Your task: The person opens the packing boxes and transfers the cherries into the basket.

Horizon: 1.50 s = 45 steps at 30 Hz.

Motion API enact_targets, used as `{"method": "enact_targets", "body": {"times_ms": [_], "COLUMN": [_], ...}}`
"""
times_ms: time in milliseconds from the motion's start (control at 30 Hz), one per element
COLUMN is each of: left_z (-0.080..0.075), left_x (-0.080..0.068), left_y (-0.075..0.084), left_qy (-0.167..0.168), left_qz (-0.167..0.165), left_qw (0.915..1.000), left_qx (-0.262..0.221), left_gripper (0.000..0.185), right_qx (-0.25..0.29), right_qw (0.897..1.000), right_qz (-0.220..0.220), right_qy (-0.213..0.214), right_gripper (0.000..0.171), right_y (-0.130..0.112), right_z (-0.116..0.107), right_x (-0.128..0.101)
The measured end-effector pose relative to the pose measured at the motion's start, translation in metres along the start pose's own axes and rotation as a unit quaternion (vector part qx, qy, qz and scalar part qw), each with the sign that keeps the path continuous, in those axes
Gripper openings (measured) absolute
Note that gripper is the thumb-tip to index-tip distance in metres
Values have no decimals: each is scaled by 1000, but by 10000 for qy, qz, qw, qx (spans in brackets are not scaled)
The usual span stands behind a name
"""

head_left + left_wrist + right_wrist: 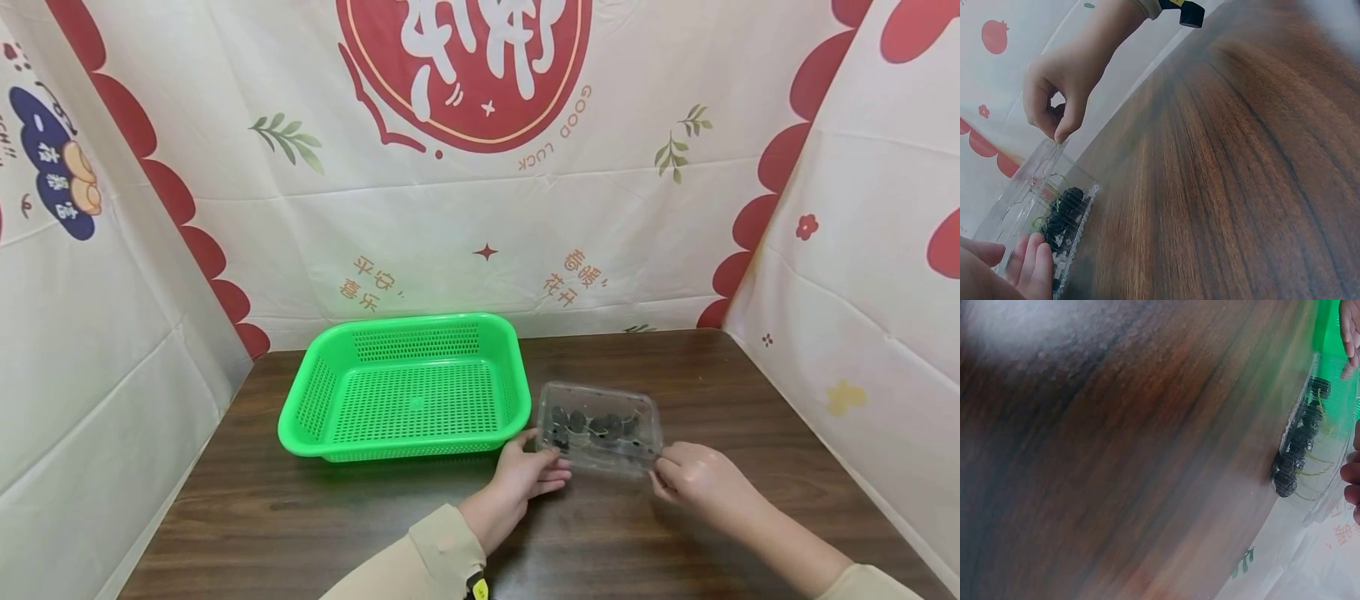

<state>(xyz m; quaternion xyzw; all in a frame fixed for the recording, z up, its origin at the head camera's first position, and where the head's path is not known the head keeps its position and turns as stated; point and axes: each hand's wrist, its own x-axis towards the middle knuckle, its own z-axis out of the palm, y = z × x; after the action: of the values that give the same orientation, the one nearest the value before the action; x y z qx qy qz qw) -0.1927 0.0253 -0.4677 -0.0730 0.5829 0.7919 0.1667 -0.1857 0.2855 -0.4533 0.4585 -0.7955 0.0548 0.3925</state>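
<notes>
A clear plastic box (607,460) stands on the table, right of the green basket. Dark round fruits (1300,442) with thin yellow-green stems show through its wall. My left hand (521,473) is at the box's near left corner; its fingers lie fairly straight against the side, the thumb apart from them. At the near right corner, my right hand (701,479) pinches the upper edge of the box between thumb and curled fingers. That pinch shows plainly in the left wrist view, where the fruits (1066,209) sit low in the box.
A green perforated basket (405,447) sits left of the box, its near right corner close to my left hand. The wooden table (360,533) meets a printed cloth backdrop (450,217) at the back, with cloth walls on both sides.
</notes>
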Motion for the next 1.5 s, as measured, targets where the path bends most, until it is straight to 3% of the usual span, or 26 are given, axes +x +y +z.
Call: {"method": "enact_targets", "body": {"times_ms": [200,367,600,1100,1333,1500], "left_z": [3,5,6,9,9,9], "left_x": [3,4,1,-1,-1,-1], "left_y": [0,1,2,3,0,1], "left_qy": [56,32,-49,-58,-73,-38], "left_qz": [32,-72,-115,-46,-41,-128], "left_qw": [9999,10000,9999,9999,9998,9999], "left_qx": [-109,-11,12,-154,-162,-100], "left_gripper": [71,77,78,77,77,77], "right_qx": [-281,-573,-186,362,547,367], "right_qw": [9987,9950,9938,9966,9971,9982], "right_qz": [-414,-734,-1029,-714,-343,-350], "right_qy": [-67,-372,-364,-211,398,326], "right_gripper": [34,41,37,29,26,27], "right_y": [-1,2,9,14,17,24], "right_z": [-1,-1,2,-1,-14,-18], "right_x": [2,2,1,9,36,42]}}
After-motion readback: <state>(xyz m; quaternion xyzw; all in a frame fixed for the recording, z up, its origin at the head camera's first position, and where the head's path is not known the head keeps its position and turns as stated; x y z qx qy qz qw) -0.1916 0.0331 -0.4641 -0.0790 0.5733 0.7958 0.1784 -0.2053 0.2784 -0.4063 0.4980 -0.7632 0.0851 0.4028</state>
